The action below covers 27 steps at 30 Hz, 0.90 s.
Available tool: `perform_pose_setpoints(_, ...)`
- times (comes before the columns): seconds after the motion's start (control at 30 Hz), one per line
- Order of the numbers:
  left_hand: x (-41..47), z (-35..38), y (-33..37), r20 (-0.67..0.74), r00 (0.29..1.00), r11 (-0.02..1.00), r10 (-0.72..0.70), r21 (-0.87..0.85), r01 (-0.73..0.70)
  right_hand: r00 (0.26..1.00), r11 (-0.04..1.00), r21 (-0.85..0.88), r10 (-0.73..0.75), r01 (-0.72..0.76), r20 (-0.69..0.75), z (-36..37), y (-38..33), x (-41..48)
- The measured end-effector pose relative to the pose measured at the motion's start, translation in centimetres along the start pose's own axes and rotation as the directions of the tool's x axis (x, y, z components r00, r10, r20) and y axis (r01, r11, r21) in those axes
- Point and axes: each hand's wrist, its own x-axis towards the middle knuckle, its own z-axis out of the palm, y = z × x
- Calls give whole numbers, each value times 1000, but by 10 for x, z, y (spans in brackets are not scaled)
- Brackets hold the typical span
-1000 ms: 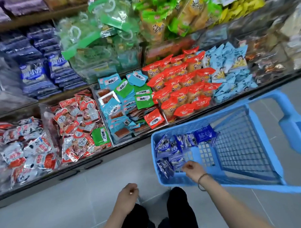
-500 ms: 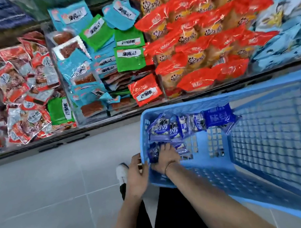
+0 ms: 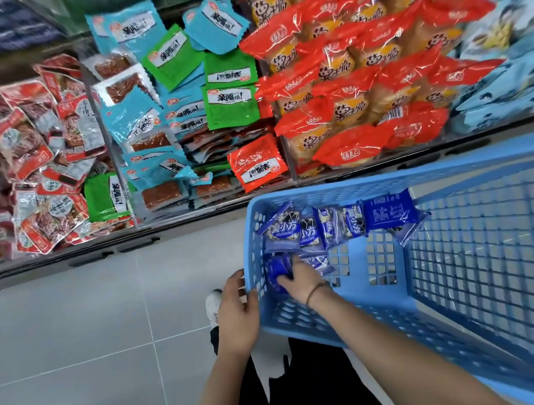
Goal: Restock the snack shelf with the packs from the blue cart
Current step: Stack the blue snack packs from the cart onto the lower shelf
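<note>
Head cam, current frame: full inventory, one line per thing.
blue plastic lattice cart: one, blue, right foreground
dark blue foil snack packs: at least seven, dark blue, cart's left end
red-and-orange crinkly bags: many, red-orange, shelf above cart
teal and green flat sachets: many, teal/green, middle compartment
red flat sachet: one, red, middle compartment front
red-and-white clear-window packs: many, red-white, left compartment
pale blue bags: several, pale blue, shelf far right
grey tiled floor: one, grey, below shelf
white shoe: one, white, beside cart's near corner
left hand: one, against cart's outer corner
right hand: one, inside cart, gripping a dark blue pack
</note>
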Motion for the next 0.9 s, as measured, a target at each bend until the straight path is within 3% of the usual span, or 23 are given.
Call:
perform_pose_setpoints(0.1, -7, 0, 15, -185, 979, 996, 86, 51, -78, 995, 969, 242, -69, 51, 69, -24, 10, -29)
perform_pose_setpoints(0.17, -13, 4, 28, -207, 970, 992, 127, 30, -124, 990, 935, 334, -138, 122, 25, -39, 14, -51)
perform_pose_setpoints(0.2, -14, 6, 32, -166, 982, 996, 86, 12, -85, 983, 912, 368, -179, 179, -36, -44, 15, -60)
perform_pose_setpoints(0.27, -13, 13, 45, 12, 991, 988, -135, -73, 136, 945, 877, 355, -283, 324, -166, -53, 11, -77)
perform_pose_setpoints(0.33, -8, 17, 57, 293, 895, 862, -337, -286, 419, 879, 867, 191, -417, 461, -230, -54, 4, -89)
perform_pose_setpoints(0.37, -5, 17, 61, 413, 847, 761, -334, -412, 501, 844, 854, 86, -483, 512, -232, -54, 0, -94)
perform_pose_setpoints(0.43, 1, 16, 63, 516, 831, 605, -208, -600, 524, 777, 797, -62, -600, 600, -192, -57, -9, -100)
perform_pose_setpoints(0.5, 5, 11, 59, 485, 861, 557, -152, -678, 480, 762, 765, 23, -638, 644, -113, -66, -16, -102)
perform_pose_setpoints(0.57, 8, 5, 54, 447, 882, 542, -146, -710, 449, 820, 740, 404, -570, 538, -49, -80, -23, -102)
perform_pose_setpoints(0.63, 9, -1, 50, 482, 871, 491, -101, -737, 465, 885, 558, 761, -464, 330, -43, -93, -27, -97)
perform_pose_setpoints(0.67, 10, -5, 49, 482, 872, 473, -85, -751, 461, 918, 475, 838, -389, 268, -74, -96, -26, -90)
perform_pose_setpoints(0.73, 10, -15, 51, 413, 902, 481, -129, -769, 421, 969, 437, 871, -195, 226, -153, -97, -24, -71)
perform_pose_setpoints(0.83, 10, -25, 48, 314, 929, 551, -196, -749, 369, 987, 538, 841, 101, 53, -127, -89, -21, -30)
perform_pose_setpoints(0.9, 10, -30, 47, 259, 942, 583, -211, -741, 334, 973, 642, 761, 221, -91, -70, -78, -24, -2)
